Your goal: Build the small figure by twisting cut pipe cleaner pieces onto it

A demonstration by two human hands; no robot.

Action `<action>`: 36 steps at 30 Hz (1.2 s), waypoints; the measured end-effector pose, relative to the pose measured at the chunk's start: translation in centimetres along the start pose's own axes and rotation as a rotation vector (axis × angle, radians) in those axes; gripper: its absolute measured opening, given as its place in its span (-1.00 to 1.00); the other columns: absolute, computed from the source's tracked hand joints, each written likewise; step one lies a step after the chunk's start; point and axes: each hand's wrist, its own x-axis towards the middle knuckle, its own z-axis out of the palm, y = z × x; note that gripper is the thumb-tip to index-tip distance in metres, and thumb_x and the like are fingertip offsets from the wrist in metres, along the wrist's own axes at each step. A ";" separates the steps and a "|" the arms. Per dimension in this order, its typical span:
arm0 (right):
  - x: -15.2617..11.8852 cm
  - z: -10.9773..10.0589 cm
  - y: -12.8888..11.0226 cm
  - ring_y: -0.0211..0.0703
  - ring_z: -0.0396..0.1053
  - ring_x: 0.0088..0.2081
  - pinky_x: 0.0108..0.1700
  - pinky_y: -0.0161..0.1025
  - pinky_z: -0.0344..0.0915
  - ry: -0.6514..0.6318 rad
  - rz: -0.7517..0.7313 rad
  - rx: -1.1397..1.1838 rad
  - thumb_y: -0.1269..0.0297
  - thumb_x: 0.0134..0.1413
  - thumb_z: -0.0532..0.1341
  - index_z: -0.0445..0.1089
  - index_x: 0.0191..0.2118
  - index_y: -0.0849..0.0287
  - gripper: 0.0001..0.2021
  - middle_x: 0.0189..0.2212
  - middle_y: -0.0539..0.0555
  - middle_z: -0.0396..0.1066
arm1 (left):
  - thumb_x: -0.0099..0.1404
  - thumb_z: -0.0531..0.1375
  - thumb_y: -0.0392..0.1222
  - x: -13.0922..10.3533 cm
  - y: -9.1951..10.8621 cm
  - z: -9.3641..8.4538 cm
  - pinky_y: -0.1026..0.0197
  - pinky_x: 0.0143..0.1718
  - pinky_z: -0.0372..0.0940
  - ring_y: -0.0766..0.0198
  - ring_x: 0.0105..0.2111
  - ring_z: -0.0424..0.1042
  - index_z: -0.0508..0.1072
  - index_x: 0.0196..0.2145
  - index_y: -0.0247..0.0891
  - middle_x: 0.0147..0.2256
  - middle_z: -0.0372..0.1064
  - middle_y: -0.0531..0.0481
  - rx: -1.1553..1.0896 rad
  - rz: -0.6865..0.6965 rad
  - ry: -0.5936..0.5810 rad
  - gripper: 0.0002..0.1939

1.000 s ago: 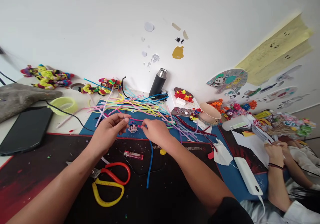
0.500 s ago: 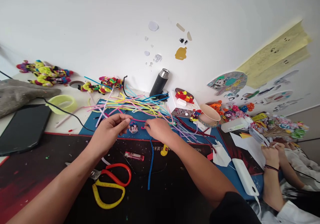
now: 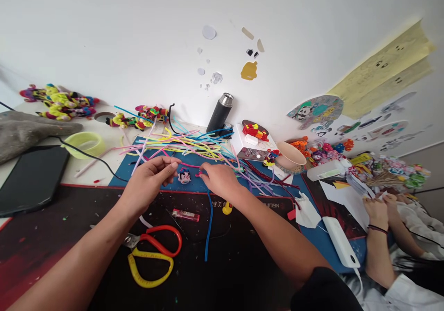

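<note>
Between my two hands runs a thin pink pipe cleaner (image 3: pixel 190 165). My left hand (image 3: pixel 152 174) pinches its left end between thumb and fingers. My right hand (image 3: pixel 217 178) has its fingers closed on the other end, where a short pink bit shows below the fingertips. A small doll-like head (image 3: pixel 184 175) with blue, pink and white parts lies on the blue mat just under the strand. Below my right hand a blue pipe cleaner (image 3: pixel 209 228) stretches down over the black mat.
Scissors (image 3: pixel 152 255), a lighter (image 3: pixel 186 215) and a yellow tool (image 3: pixel 227 208) lie nearby. Loose pipe cleaners (image 3: pixel 194 144) and a dark flask (image 3: pixel 219 113) are behind. A co-worker's hands (image 3: pixel 378 211) are at the right.
The view has shifted slightly. Both hands stay closed on the pink strand, in nearly the same place.
</note>
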 end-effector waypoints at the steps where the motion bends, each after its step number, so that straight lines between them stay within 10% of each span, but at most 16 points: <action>1: 0.0 0.2 0.0 0.16 0.66 0.05 -0.03 -0.12 0.43 0.000 -0.003 -0.005 0.10 0.59 0.18 0.49 0.29 0.08 -0.65 0.00 0.21 0.71 | 0.14 0.48 0.36 0.0 0.0 0.0 0.20 -0.40 0.24 0.26 -0.47 0.32 0.56 -0.31 -0.19 -0.45 0.43 0.06 -0.002 -0.002 0.003 -0.46; 36: -1.7 1.1 0.1 0.04 0.66 0.02 -0.04 -0.20 0.36 0.008 0.015 0.098 0.20 0.62 0.11 0.57 0.19 0.05 -0.70 -0.01 0.13 0.72 | 0.19 0.40 0.40 -0.4 0.8 0.3 0.16 -0.34 0.33 0.17 -0.44 0.41 0.59 -0.26 -0.16 -0.42 0.52 0.01 0.200 0.058 -0.019 -0.46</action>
